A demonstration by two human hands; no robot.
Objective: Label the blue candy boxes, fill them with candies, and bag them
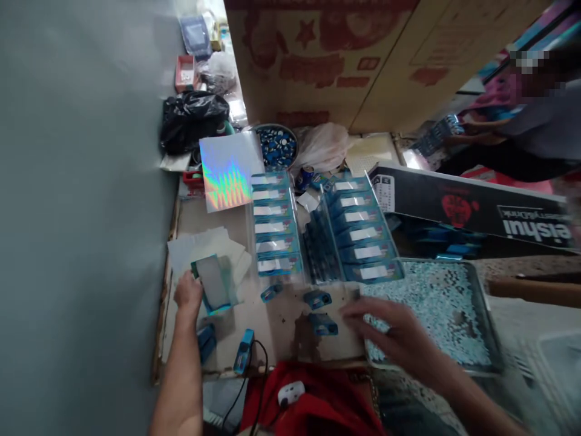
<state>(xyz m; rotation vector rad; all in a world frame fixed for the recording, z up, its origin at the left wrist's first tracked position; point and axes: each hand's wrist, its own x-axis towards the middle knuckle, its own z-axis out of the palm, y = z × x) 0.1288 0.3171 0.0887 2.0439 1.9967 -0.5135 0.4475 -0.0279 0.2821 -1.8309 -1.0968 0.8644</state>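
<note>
My left hand (pixel 188 292) grips the edge of a flat rectangular piece with a pale grey face and teal borders (pixel 215 283). It hovers over some loose pale sheets (pixel 233 253) at the table's left side. My right hand (pixel 397 333) reaches in from the right, slightly blurred, fingers stretched out and apart, with nothing visible in them. Just left of its fingertips lie two small blue parts, one (pixel 318 298) above the other (pixel 323 324). Other blue parts, one upright (pixel 244 351) and one darker (pixel 206 343), lie nearer the front edge.
Two clear trays with rows of blue packs, left (pixel 275 227) and right (pixel 363 233), stand mid-table. Behind are a shiny rainbow sheet (pixel 229 169), a bowl (pixel 296 151) and a large carton (pixel 318 66). Right are a pellet tray (pixel 492 339), a black box (pixel 490 209) and another person (pixel 535 130).
</note>
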